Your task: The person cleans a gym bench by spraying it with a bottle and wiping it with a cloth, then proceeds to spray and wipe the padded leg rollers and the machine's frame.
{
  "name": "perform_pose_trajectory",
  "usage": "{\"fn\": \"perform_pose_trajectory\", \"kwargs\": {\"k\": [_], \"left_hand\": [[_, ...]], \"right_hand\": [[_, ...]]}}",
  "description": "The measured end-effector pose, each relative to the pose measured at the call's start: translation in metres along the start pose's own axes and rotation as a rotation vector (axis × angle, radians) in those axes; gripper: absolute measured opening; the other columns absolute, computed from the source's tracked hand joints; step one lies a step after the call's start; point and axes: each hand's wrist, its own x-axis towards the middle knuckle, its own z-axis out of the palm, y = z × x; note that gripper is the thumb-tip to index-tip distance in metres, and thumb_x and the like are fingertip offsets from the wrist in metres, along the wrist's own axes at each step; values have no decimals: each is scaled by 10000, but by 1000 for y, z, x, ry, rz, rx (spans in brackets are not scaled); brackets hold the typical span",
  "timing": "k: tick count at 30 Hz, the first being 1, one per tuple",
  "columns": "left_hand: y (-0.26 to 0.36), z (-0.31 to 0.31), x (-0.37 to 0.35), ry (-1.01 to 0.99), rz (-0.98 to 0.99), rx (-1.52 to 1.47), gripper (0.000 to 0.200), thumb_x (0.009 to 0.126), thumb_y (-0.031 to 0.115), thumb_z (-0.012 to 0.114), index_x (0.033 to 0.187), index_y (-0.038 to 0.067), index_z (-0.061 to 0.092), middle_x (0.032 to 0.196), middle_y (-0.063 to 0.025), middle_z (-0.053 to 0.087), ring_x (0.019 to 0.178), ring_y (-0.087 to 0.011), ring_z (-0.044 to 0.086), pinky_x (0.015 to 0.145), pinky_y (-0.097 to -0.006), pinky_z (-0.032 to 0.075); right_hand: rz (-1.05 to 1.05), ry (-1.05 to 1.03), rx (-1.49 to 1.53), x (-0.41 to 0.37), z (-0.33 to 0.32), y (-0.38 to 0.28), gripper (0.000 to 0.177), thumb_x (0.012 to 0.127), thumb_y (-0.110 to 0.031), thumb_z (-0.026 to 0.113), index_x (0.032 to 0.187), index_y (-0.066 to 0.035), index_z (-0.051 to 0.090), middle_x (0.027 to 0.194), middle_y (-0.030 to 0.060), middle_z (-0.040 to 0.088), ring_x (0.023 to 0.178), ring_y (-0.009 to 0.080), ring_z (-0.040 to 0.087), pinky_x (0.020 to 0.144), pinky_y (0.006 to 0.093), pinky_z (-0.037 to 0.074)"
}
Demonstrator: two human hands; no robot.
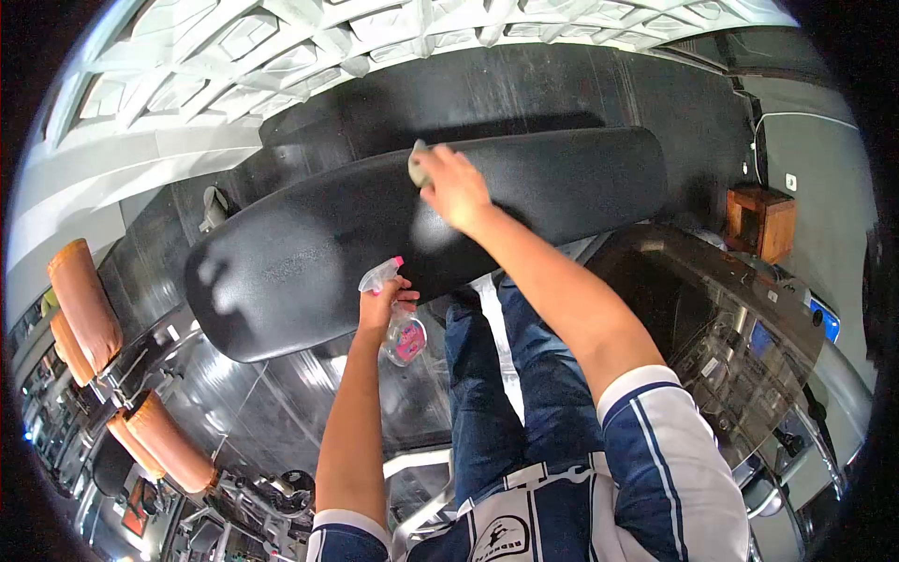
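Note:
A long black padded bench [581, 178] stretches across the middle of the view. My right hand [456, 190] is closed on a greyish cloth [419, 167] near the bench's far edge. Part of the cloth is hidden under my fingers. At the bench's near edge, my left hand [386, 303] is wrapped round the neck of a clear spray bottle [406, 339] with a pink nozzle tip and a pink label. Small droplets show on the left part of the bench's top.
Brown padded rollers [86, 304] on gym equipment stand at the left. A dark transparent panel [740, 365] on a machine is at the right, with a wooden box [763, 223] behind it. A white lattice wall [356, 37] runs along the far side.

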Motion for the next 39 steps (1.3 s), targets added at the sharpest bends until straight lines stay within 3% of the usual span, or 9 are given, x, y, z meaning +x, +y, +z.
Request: {"fn": "perform_pose_trajectory", "kwargs": {"k": [4, 9, 15, 19, 23, 31, 35, 37, 39], "left_hand": [[-2, -9, 6, -46, -96, -31, 287, 904, 179, 648, 1113, -14, 610, 924, -105, 667, 788, -245, 715, 588, -360, 588], [-9, -10, 10, -45, -45, -27, 284, 899, 236, 646, 1062, 4, 618, 892, -133, 686, 718, -257, 709, 611, -380, 594], [-8, -8, 7, -70, -6, -67, 348, 883, 205, 651, 1152, -6, 584, 964, -129, 659, 799, -266, 714, 593, -383, 590], [-5, -5, 3, -57, 4, -80, 375, 885, 215, 657, 1175, -8, 577, 968, -130, 658, 800, -264, 714, 587, -379, 586], [-8, -8, 3, -70, 41, -87, 390, 882, 237, 676, 1172, -7, 584, 980, -130, 660, 830, -253, 712, 581, -368, 579], [-21, -36, -20, 30, 201, -200, 432, 903, 219, 656, 1272, 6, 584, 982, -88, 672, 891, -213, 706, 612, -318, 568], [-3, -91, -41, 112, 128, -168, 440, 901, 240, 659, 1274, 18, 588, 983, -98, 667, 854, -198, 696, 626, -324, 558], [12, -105, -44, 131, 144, -80, 455, 885, 242, 674, 1269, 11, 590, 982, -100, 660, 827, -195, 690, 605, -323, 552], [22, -116, -40, -8, 88, 66, 445, 868, 239, 684, 1232, -2, 598, 974, -102, 650, 804, -203, 687, 585, -328, 550]], "right_hand": [[-165, -138, 39, -83, 4, 2, 544, 751, -131, 736, 1264, -171, 557, 1128, 104, 550, 1031, 347, 578, 872, 459, 527], [-63, -311, -82, -177, -39, 66, 571, 731, -64, 732, 1267, -170, 569, 1199, 108, 563, 1126, 343, 575, 943, 423, 515], [607, 334, -158, -112, -46, 127, 423, 788, -172, 662, 1207, -137, 614, 1172, 151, 587, 1096, 373, 590, 947, 454, 500], [322, 454, -166, -28, -20, 100, 424, 788, -227, 669, 1199, -130, 627, 1127, 158, 619, 1101, 369, 596, 954, 454, 500], [125, 159, -44, 14, 8, 5, 343, 810, -199, 664, 1145, -129, 645, 1081, 172, 609, 1003, 383, 635, 896, 461, 524], [-137, -239, 36, -153, 20, -36, 430, 758, -93, 720, 1163, -189, 613, 1135, 113, 541, 1031, 351, 625, 857, 454, 547], [226, -228, -2, -182, -12, 27, 433, 772, -99, 702, 1180, -192, 592, 1164, 129, 547, 1040, 397, 615, 883, 487, 530], [154, 78, -61, -163, -18, 69, 401, 796, -113, 677, 1179, -185, 583, 1153, 153, 555, 1043, 424, 608, 879, 501, 529], [406, 169, -143, -118, -35, 73, 354, 823, -163, 649, 1170, -162, 579, 1137, 173, 562, 1066, 428, 599, 906, 496, 516]]}}
